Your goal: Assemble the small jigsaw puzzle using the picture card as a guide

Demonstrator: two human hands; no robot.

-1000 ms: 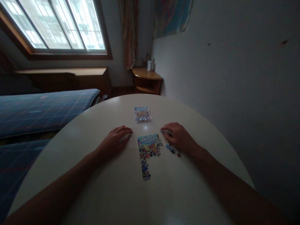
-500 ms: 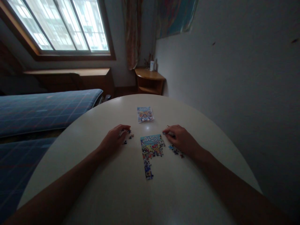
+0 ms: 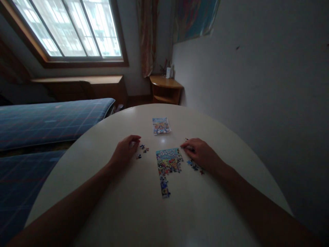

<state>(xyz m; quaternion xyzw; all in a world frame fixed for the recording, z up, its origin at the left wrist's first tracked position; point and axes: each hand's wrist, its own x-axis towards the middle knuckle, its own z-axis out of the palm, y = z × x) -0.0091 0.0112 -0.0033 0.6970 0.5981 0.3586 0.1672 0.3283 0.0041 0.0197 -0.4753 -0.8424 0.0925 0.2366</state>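
Note:
A partly joined colourful jigsaw [image 3: 168, 164] lies on the round white table [image 3: 144, 212], with a narrow strip of joined pieces running toward me. My left hand [image 3: 125, 151] hovers to its left, fingers curled and fingertips pinched together. A few loose pieces [image 3: 143, 150] lie just right of those fingers. My right hand [image 3: 202, 154] rests to the right of the jigsaw, its fingers bent down onto the table at the jigsaw's top right corner. More loose pieces [image 3: 195, 167] show beside its palm. What either hand's fingertips hold is hidden.
A small picture card [image 3: 161, 125] lies further back on the table. Close on the right is a wall. A bed with a blue checked cover [image 3: 46, 120] is at the left. A wooden corner shelf [image 3: 166, 89] and a window stand behind.
My left hand has drawn back and curled its fingers, uncovering the loose pieces it lay over. My right hand has barely moved. The view has shifted slightly.

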